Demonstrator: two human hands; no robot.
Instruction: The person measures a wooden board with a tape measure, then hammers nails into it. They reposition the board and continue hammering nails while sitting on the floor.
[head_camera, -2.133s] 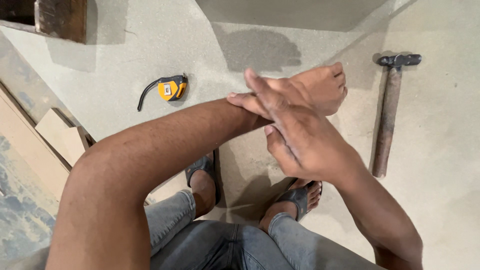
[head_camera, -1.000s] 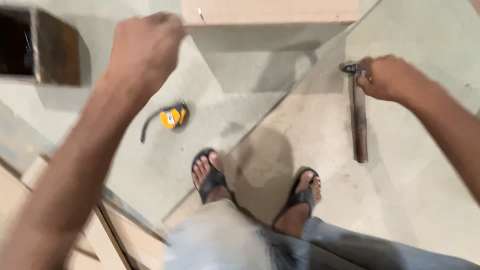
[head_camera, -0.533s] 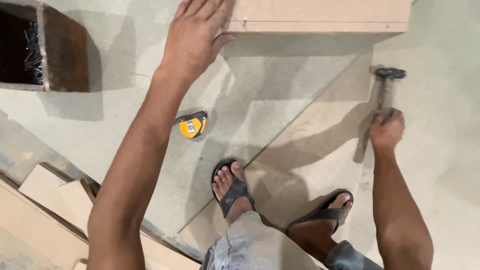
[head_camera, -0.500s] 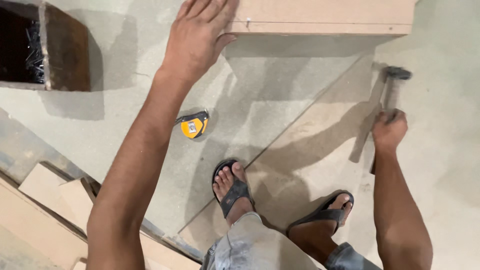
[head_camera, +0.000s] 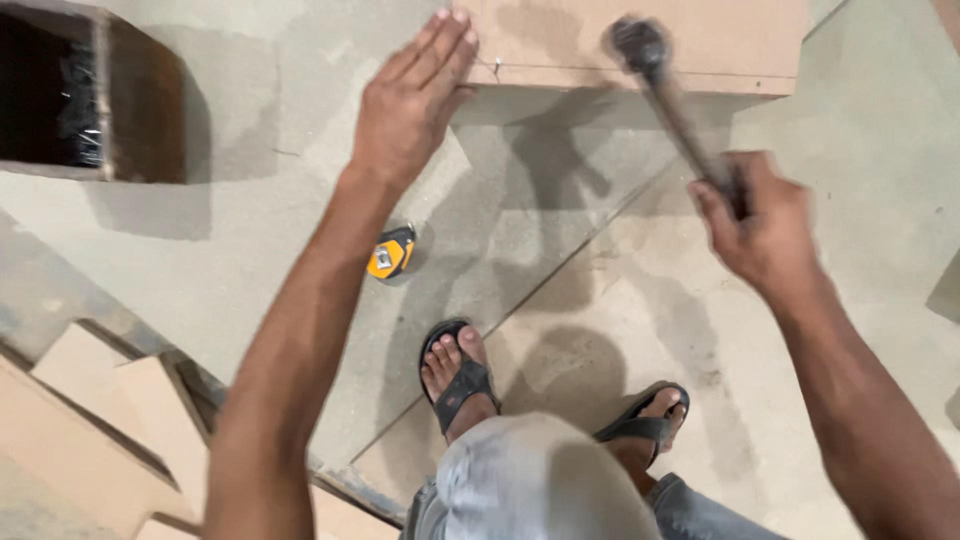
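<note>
Your right hand (head_camera: 765, 225) grips hammer (head_camera: 668, 95) top center, left hand (head_camera: 412, 105) spread by nail (head_camera: 496, 66) on board (head_camera: 640, 40): off-aim swing could hit fingers.

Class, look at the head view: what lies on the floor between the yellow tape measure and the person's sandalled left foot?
Nothing lies there. In the head view the stretch between the tape measure and the left foot is bare grey floor, crossed only by the left forearm's shadow.
</note>
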